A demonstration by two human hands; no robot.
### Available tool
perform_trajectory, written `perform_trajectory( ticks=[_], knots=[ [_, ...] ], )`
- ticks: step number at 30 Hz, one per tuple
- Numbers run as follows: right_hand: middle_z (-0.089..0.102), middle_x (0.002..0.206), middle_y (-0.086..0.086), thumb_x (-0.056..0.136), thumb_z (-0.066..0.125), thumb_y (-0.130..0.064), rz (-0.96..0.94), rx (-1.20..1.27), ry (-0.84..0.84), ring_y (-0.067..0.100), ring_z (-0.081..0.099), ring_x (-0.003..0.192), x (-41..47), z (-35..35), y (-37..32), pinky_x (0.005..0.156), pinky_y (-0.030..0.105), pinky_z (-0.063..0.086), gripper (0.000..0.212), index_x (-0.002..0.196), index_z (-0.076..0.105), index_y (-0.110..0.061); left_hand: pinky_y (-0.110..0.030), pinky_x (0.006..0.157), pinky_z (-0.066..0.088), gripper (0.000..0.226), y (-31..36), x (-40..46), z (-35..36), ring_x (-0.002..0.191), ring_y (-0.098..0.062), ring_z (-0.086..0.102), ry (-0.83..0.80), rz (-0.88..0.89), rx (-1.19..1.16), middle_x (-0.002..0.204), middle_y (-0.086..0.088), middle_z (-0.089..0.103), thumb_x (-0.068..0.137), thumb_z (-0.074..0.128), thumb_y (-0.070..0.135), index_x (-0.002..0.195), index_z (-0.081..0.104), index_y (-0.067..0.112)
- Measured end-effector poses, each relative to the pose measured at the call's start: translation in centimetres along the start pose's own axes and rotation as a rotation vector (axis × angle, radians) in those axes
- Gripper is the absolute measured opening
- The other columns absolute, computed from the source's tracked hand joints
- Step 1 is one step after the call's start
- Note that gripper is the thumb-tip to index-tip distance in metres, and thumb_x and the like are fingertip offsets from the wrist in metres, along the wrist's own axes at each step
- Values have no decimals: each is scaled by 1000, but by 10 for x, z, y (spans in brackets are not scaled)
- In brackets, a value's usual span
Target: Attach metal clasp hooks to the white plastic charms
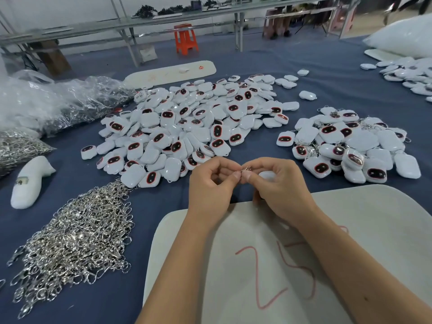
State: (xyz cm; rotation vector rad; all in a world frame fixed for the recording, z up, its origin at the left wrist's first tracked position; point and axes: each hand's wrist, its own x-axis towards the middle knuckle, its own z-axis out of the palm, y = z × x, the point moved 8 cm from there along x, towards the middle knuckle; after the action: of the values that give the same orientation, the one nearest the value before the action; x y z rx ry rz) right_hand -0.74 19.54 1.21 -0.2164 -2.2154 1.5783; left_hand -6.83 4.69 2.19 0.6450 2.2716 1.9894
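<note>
Head view: both hands meet at centre; the left hand (211,183) and right hand (278,181) each hold a narrow pinch grip on one small clasp (247,168) between their fingertips; a white charm (267,175) peeks from behind the right hand, at three o'clock from the clasp, so the right is nearer; the clasp's axis is too small to tell; spare charms (194,122) lie at twelve o'clock on the surface (327,90), loose hooks (77,242) at eight.

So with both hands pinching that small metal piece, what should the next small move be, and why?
Probably work the small metal clasp hook onto the white plastic charm partly hidden behind the right hand. Left hand and right hand both pinch the hook at their fingertips, and no join shows yet.
</note>
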Motion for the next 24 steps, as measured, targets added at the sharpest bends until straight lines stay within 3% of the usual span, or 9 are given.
perform_trajectory(
  ticks=[9,15,20,24],
  knots=[
    [75,80,-8,107,57,-19,56,-82,34,20,63,42,0,1,3,46,24,49,19,100,75,-24,-37,73,55,19,-2,0,-4,69,-12,61,23,-53,-5,71,10,69,86,71,-4,83,75,14],
    [77,78,-5,103,64,-15,89,-16,91,22,65,46,1,-6,6,49,29,54,19,91,77,-21,-28,69,52,15,-6,1,-6,69,-10,60,73,-56,36,72,7,68,86,72,-2,84,75,12],
    [74,71,-5,95,74,-20,44,-19,189,16,64,46,-1,-15,2,50,23,52,17,79,76,-25,-12,70,47,15,-1,0,-2,71,-6,61,80,45,147,76,7,71,85,75,0,84,74,15],
    [73,74,-13,93,76,-12,-55,-113,177,6,63,49,-3,-11,-6,54,13,48,14,85,78,-22,-14,71,48,13,7,-2,-2,80,-13,65,101,162,177,85,8,71,85,77,8,87,72,20]
  ],
)
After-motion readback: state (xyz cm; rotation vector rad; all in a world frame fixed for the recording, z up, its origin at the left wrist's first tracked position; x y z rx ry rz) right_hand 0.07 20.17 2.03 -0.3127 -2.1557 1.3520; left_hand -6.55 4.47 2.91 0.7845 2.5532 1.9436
